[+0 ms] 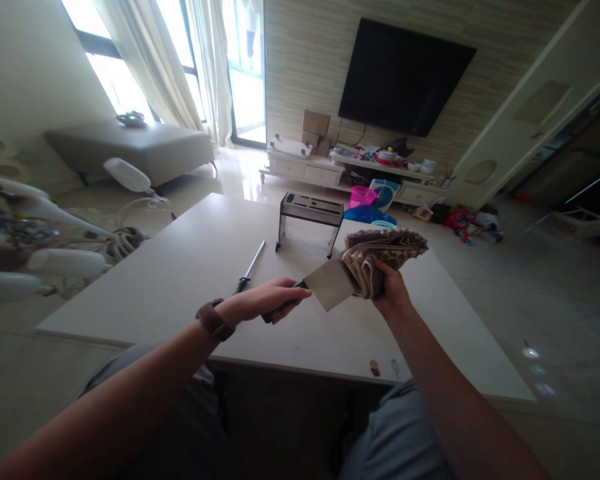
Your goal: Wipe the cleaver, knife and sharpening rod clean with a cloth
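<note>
My left hand (275,300) is wrapped round the dark handle of a cleaver (331,283), whose broad flat blade points right. A folded, brown patterned cloth (380,250) is bunched in my right hand (393,287), above the right part of the table. The far end of the blade meets the near folds of the cloth; its tip edge is hidden there. Left of the blade a sharpening steel (253,263) with a black handle lies on the white table (190,280). Behind it stands a clear-sided knife block (310,227) with slots in its top.
Two small flat items, one a colourful sticker (375,368), lie at the table's near edge. Beyond the table are a pink basket (363,196) and a blue item (367,214). A white lamp (127,175) with several shades stands at left.
</note>
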Demonstrator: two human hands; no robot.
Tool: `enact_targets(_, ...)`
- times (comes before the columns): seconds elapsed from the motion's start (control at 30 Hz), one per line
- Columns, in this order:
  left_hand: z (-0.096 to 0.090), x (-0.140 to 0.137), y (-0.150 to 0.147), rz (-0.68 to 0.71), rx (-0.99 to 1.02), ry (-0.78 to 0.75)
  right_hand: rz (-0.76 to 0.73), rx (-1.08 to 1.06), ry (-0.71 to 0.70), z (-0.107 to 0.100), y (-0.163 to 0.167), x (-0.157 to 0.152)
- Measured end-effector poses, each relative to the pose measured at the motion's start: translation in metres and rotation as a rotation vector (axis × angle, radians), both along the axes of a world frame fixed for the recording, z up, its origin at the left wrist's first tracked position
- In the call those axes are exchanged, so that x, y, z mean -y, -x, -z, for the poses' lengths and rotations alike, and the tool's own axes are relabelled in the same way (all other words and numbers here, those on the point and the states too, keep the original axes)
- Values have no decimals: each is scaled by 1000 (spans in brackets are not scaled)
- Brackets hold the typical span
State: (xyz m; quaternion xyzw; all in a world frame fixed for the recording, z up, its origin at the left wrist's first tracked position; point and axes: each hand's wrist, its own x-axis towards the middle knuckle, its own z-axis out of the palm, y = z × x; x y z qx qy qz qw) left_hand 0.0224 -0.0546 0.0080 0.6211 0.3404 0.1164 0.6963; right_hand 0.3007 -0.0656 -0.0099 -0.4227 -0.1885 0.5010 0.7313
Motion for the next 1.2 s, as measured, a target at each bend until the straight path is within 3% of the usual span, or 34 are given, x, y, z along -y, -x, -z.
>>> enact_targets(0.13, -13, -15, 25, 57, -79, -58, -61, 104, 1, -7, -8, 3)
enact_targets(0.27, -14, -28, 46, 115, -162, -59, -275, 285, 38, -14, -17, 10)
enact_targets(0.53, -4, -30, 46, 186, -229, -46, -646, 481, 54, -3, -12, 15)
enact_targets(0.63, -4, -31, 46, 181, -237, -54, -634, 549, 37, 0, -7, 15)
enact_targets(0.77, -6, -32, 48, 153, -235, -54, -511, 585, -7, -3, -8, 13)
enact_targets(1.0, -16, -27, 45, 101, -182, -89, -313, 433, -34, -17, -19, 12)
enact_targets(1.2, -14, -32, 56, 128, -245, -98, -423, 437, 29, -22, -31, 18)
